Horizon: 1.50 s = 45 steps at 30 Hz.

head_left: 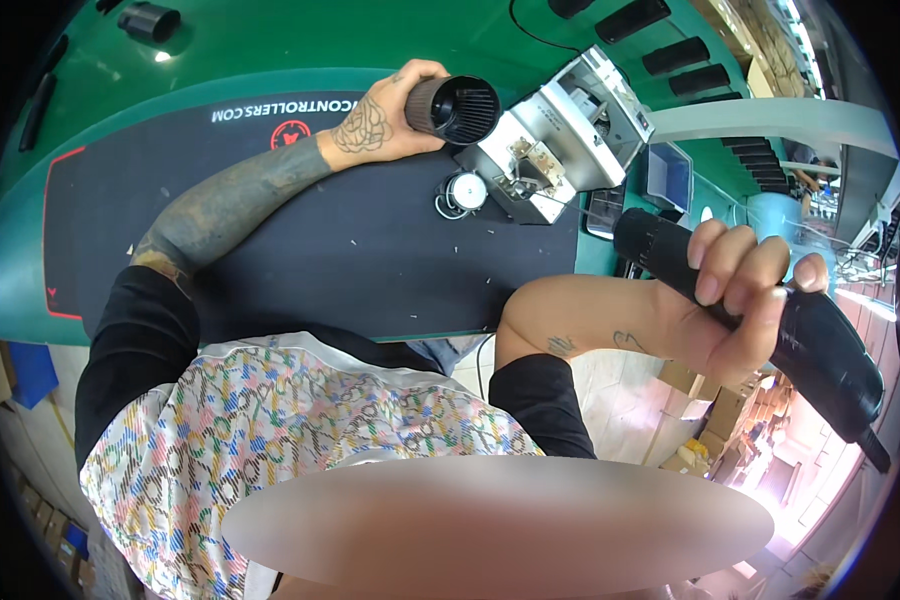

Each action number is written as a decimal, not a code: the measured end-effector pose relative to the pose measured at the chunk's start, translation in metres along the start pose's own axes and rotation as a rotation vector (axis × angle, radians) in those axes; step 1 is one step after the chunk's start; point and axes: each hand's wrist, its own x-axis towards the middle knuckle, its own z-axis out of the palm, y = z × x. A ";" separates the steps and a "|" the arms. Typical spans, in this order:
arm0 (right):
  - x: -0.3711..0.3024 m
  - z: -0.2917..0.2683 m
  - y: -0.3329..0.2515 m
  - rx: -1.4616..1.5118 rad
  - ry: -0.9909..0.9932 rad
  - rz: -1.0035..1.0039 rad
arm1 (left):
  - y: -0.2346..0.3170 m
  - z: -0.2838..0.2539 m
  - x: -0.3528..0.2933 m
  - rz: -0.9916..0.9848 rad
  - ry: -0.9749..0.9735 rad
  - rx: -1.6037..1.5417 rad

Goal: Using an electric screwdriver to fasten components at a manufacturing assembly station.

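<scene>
My left hand is wrapped round a dark ribbed cylindrical housing, tilted so its hollow open end points right. In my right hand is a black electric screwdriver, its body lying across my palm and its cord end at the lower right. The thin bit reaches left to the front of a metal screw feeder; whether its tip touches a screw is too small to tell. Beside the feeder, on the black mat, stands a small round device with a white top.
Several black cylinders lie on the green table behind the feeder, another at the far left. A pale curved bar crosses the right side. Past the feeder sits a grey-blue bin. Small light bits dot the mat.
</scene>
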 end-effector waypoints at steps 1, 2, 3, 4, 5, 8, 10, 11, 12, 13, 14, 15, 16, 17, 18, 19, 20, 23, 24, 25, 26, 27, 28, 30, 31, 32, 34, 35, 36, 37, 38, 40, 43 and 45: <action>0.002 0.002 -0.001 -0.055 -0.004 0.003 | 0.002 0.002 0.001 -0.049 -0.018 0.028; 0.003 0.005 0.003 -0.059 0.000 0.002 | 0.004 0.002 0.002 -0.028 -0.013 0.041; 0.004 0.009 0.013 -0.135 0.047 0.043 | 0.007 0.003 0.003 -0.025 -0.018 0.038; 0.007 0.015 0.024 -0.207 0.092 0.084 | 0.009 0.002 0.002 -0.064 -0.015 0.015; 0.008 0.018 0.029 -0.280 0.139 0.126 | 0.010 0.002 0.002 -0.102 -0.012 -0.008; 0.008 0.010 0.023 -0.303 0.139 0.176 | 0.011 -0.002 0.000 -0.042 -0.002 0.039; 0.020 -0.010 0.012 -0.038 -0.376 0.263 | 0.009 -0.005 0.002 0.019 -0.024 0.056; 0.009 0.004 0.009 0.268 -0.117 0.246 | 0.007 -0.006 0.004 0.083 -0.051 0.069; 0.005 0.002 0.005 0.334 -0.082 0.146 | 0.004 -0.005 0.003 0.082 -0.047 0.071; 0.001 -0.001 0.001 0.398 -0.047 0.043 | 0.005 -0.004 0.003 0.081 -0.043 0.074; -0.002 -0.005 -0.003 0.483 -0.016 -0.051 | 0.005 -0.005 0.004 0.088 -0.065 0.055; -0.006 -0.006 -0.007 0.568 0.015 -0.145 | 0.006 -0.006 0.004 0.096 -0.088 0.037; -0.010 -0.005 -0.009 0.574 0.062 -0.263 | 0.004 -0.005 0.004 0.103 -0.083 0.032; -0.011 -0.004 -0.011 0.553 0.040 -0.304 | 0.003 -0.005 0.003 0.104 -0.083 0.035; -0.013 -0.002 -0.010 0.468 0.062 -0.336 | 0.002 -0.005 0.004 0.104 -0.087 0.030; -0.016 0.004 -0.007 0.386 0.088 -0.368 | 0.002 -0.006 0.002 0.101 -0.093 0.028; -0.015 0.013 0.000 0.323 0.095 -0.363 | 0.001 -0.005 0.003 0.104 -0.101 0.027; 0.001 0.027 0.024 0.051 -0.094 -0.228 | 0.002 -0.004 0.004 0.108 -0.097 0.050; 0.000 0.026 0.043 -0.263 -0.001 -0.316 | 0.002 -0.003 0.005 0.100 -0.094 0.047; -0.003 0.028 0.060 -0.575 0.094 -0.399 | 0.003 -0.003 0.005 0.090 -0.089 0.047; 0.000 0.037 0.063 -0.439 0.162 -0.249 | 0.002 -0.004 0.004 0.091 -0.093 0.052; 0.004 0.043 0.065 -0.302 0.226 -0.101 | 0.002 -0.005 0.003 0.082 -0.091 0.068; 0.006 0.043 0.067 -0.304 0.228 -0.104 | 0.004 -0.005 0.004 0.076 -0.087 0.079; 0.012 0.040 0.073 -0.337 0.070 -0.205 | 0.007 -0.004 0.006 0.080 -0.084 0.066; 0.013 0.039 0.074 -0.333 0.067 -0.206 | 0.008 -0.005 0.006 0.076 -0.076 0.057; 0.015 0.036 0.075 -0.391 -0.008 -0.226 | 0.007 -0.005 0.005 0.075 -0.073 0.060; 0.016 0.034 0.079 -0.448 -0.086 -0.247 | 0.004 -0.005 0.005 0.102 -0.076 0.023; 0.016 0.035 0.084 -0.464 -0.048 -0.267 | 0.004 -0.004 0.005 0.102 -0.074 0.024; 0.015 0.035 0.086 -0.481 -0.011 -0.286 | 0.004 -0.004 0.005 0.102 -0.083 0.026; 0.016 0.036 0.086 -0.479 -0.013 -0.286 | 0.004 -0.003 0.004 0.100 -0.092 0.029; 0.017 0.036 0.085 -0.465 -0.036 -0.278 | 0.004 -0.003 0.004 0.099 -0.101 0.032; 0.015 0.038 0.084 -0.457 -0.062 -0.267 | 0.003 -0.003 0.003 0.087 -0.086 0.034; 0.004 0.041 0.068 -0.261 0.133 -0.384 | 0.004 -0.007 0.003 0.098 -0.012 0.072; -0.002 0.025 0.030 0.156 0.046 -0.469 | 0.002 -0.007 0.004 0.107 0.038 0.115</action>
